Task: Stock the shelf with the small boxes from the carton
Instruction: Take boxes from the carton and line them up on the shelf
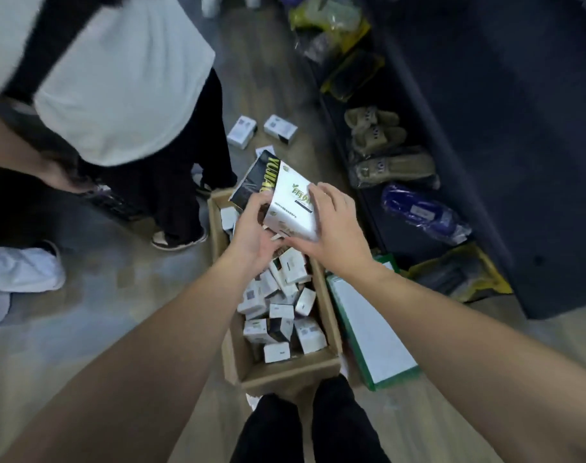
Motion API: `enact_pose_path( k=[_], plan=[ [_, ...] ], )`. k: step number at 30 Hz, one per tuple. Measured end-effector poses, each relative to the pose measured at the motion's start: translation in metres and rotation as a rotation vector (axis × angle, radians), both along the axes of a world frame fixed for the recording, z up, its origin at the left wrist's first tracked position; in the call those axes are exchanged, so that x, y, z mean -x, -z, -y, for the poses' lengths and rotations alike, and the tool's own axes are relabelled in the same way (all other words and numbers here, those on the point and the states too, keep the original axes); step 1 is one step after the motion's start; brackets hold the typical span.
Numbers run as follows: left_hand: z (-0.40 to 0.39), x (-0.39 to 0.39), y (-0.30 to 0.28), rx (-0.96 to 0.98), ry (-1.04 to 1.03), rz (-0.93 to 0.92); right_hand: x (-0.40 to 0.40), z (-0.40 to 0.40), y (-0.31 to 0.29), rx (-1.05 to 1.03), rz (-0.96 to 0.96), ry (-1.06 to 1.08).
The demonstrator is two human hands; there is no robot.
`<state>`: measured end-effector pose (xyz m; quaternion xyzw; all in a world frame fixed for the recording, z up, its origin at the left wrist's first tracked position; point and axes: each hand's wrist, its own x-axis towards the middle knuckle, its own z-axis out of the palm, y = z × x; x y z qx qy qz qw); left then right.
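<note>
Hands, left (251,228) and right (331,225), both grip one box (284,198) above the carton (284,372) of boxes.

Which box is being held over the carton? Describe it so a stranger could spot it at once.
Find the open brown carton on the floor, full of small white boxes. Above its far end, the left hand and right hand hold the box. It is far larger than those, white with a black-and-yellow side.
</note>
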<state>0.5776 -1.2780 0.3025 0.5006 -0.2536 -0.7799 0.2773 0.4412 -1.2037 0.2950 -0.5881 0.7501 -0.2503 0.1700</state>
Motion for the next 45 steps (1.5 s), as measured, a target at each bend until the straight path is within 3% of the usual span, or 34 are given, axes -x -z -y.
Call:
enact_pose_path(
  k=[4, 7, 13, 18, 26, 29, 34, 40, 45],
  plan=[
    [-0.019, 0.007, -0.066, 0.003, 0.081, -0.143, 0.022, -0.02, -0.075, -0.039, 0.06, 0.016],
    [-0.031, 0.015, -0.104, 0.044, 0.137, -0.143, 0.034, -0.037, -0.116, 0.045, 0.005, 0.026],
    [-0.025, 0.023, -0.154, 0.478, 0.237, 0.158, 0.057, -0.076, -0.174, 0.109, -0.27, 0.169],
    [-0.048, 0.052, -0.189, 0.676, 0.461, 0.137, 0.069, -0.131, -0.202, 0.069, -0.443, 0.242],
    [-0.084, 0.138, -0.248, 0.871, 0.422, 0.055, 0.117, -0.175, -0.265, 0.191, -0.327, 0.484],
    [-0.109, 0.177, -0.276, 0.982, 0.428, 0.037, 0.141, -0.196, -0.29, 0.242, -0.093, 0.62],
    [-0.155, 0.239, -0.285, 1.002, 0.458, 0.045, 0.195, -0.256, -0.312, 0.345, 0.247, 0.793],
    [-0.214, 0.31, -0.286, 1.137, 0.453, 0.19, 0.251, -0.309, -0.31, 0.41, 0.169, 0.765],
    [-0.242, 0.351, -0.286, 1.124, 0.395, 0.269, 0.294, -0.327, -0.306, 0.392, 0.039, 0.757]
  ],
)
